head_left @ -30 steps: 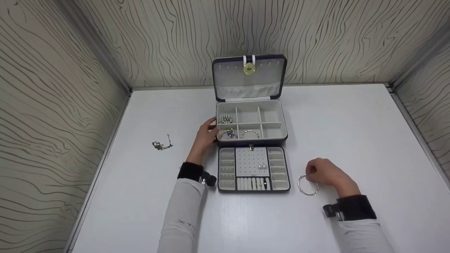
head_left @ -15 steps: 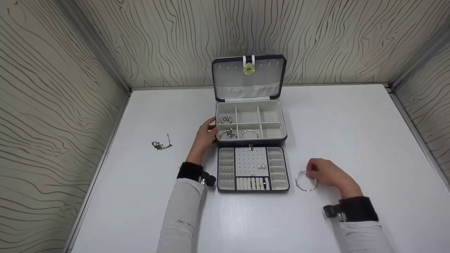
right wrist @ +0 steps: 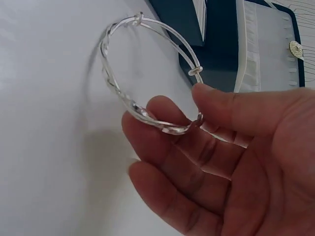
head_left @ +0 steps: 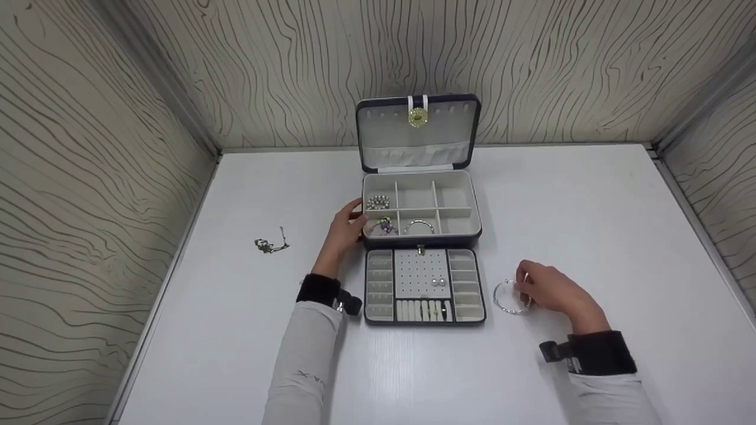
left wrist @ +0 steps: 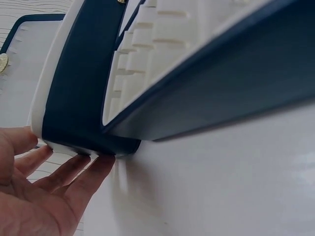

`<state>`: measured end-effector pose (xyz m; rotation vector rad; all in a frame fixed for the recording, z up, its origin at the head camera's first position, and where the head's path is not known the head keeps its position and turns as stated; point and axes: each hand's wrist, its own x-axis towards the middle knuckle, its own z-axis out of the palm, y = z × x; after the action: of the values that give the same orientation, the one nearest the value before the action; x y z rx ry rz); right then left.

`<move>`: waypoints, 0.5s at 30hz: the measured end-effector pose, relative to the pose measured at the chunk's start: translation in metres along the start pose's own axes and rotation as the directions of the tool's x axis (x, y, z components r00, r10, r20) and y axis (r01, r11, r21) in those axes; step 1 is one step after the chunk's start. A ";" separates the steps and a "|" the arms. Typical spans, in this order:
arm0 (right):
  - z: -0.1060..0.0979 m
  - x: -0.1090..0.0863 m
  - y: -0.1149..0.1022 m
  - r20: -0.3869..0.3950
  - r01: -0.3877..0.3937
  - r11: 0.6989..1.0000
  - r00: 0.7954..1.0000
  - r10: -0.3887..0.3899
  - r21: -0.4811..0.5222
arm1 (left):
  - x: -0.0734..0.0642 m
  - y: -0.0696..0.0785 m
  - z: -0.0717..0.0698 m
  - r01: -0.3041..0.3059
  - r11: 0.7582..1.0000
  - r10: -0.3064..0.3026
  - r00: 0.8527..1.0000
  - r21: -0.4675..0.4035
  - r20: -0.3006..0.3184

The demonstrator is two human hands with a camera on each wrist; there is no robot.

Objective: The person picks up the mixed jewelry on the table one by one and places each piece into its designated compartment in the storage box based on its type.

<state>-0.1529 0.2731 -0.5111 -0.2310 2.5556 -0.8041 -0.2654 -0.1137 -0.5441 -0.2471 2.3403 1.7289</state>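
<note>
My right hand (head_left: 546, 286) pinches a silver bangle (right wrist: 138, 109) between thumb and fingers, to the right of the lower tray. Twisted strands and small coiled clasps show on it in the right wrist view. My left hand (head_left: 344, 230) is at the left side of the dark blue jewelry box (head_left: 422, 241), its fingertips (left wrist: 106, 161) touching the outer wall and the thumb near the rim. Inside the box's compartments lie a pearly bead bracelet (head_left: 378, 202), a colourful beaded piece (head_left: 387, 224) and another silver bangle (head_left: 419, 222).
In front of the box lies a compartment tray (head_left: 423, 298) with a pair of round earrings (head_left: 438, 282) and several rings (head_left: 444, 311). The lid (head_left: 416, 133) stands upright at the back. A tangled dark chain necklace (head_left: 271, 247) lies on the table's left.
The bangle in my right hand has shifted a little left and toward the back, its ring turning slightly. My left hand stays at the box's side.
</note>
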 end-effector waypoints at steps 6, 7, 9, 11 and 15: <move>-0.006 0.003 -0.008 -0.037 -0.029 0.999 0.999 0.030 0.036 | 0.001 0.001 0.000 0.006 1.000 -0.006 1.000 0.003 0.000; -0.007 0.004 -0.010 -0.047 -0.035 0.998 0.998 0.037 0.042 | 0.000 0.001 0.000 0.006 1.000 -0.006 1.000 0.004 0.001; -0.010 0.005 -0.012 -0.069 -0.044 0.997 0.996 0.048 0.060 | 0.000 0.001 0.000 0.001 1.000 -0.001 1.000 0.003 0.000; -0.012 0.006 -0.015 -0.102 -0.048 0.996 0.993 0.056 0.081 | 0.000 0.001 0.000 -0.005 1.000 0.005 1.000 0.002 0.001; -0.016 0.009 -0.021 -0.174 -0.049 0.990 0.982 0.073 0.134 | -0.001 -0.001 0.000 -0.019 1.000 0.019 1.000 0.000 0.002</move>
<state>-0.1680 0.2614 -0.4906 -0.0404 2.6480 -1.0028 -0.2644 -0.1140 -0.5444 -0.2236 2.3496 1.7367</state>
